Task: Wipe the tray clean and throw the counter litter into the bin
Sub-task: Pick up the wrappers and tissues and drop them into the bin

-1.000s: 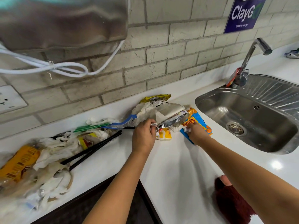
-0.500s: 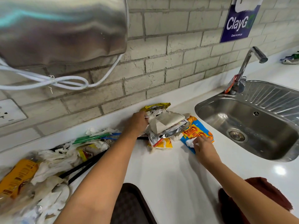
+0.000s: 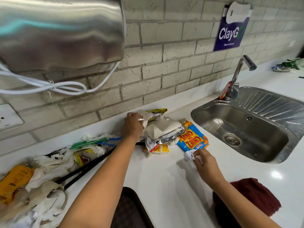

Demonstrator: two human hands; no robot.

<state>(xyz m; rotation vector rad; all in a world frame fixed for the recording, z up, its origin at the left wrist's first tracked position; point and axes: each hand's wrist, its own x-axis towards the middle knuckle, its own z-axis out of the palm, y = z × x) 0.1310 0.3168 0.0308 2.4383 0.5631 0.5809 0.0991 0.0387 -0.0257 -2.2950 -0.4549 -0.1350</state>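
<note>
Right hand (image 3: 204, 163) low on the white counter (image 3: 164, 186), fingertips pinching the torn white corner of the blue-and-orange cheese-snack bag (image 3: 192, 140). Bag flat, left of the sink (image 3: 243, 129), long axis running from the pinching fingers up toward the wall; right hand plainly the nearer one to it, so a straight pull back from the wall should free it. Nearer than that: dark tray (image 3: 130, 209) at the bottom edge, only a corner in view, well left of the sink; maroon cloth (image 3: 251, 196) just below the sink's near rim, untouched.

Farther in, heap of wrappers and crumpled napkins (image 3: 162, 129) just left of the snack bag, overlapping its left edge and likely to drag along. Left hand (image 3: 133, 125) on the heap's far side, fingers curled round what looks like a tissue, though blur leaves the grip uncertain. Farther left of the sink, a second spread of tissue, a green straw, black chopsticks (image 3: 85, 170) and an orange packet (image 3: 14, 181).

Against the wall: tap (image 3: 238, 74) behind the sink, steel hand dryer (image 3: 60, 33) overhead. Bin not in view.
</note>
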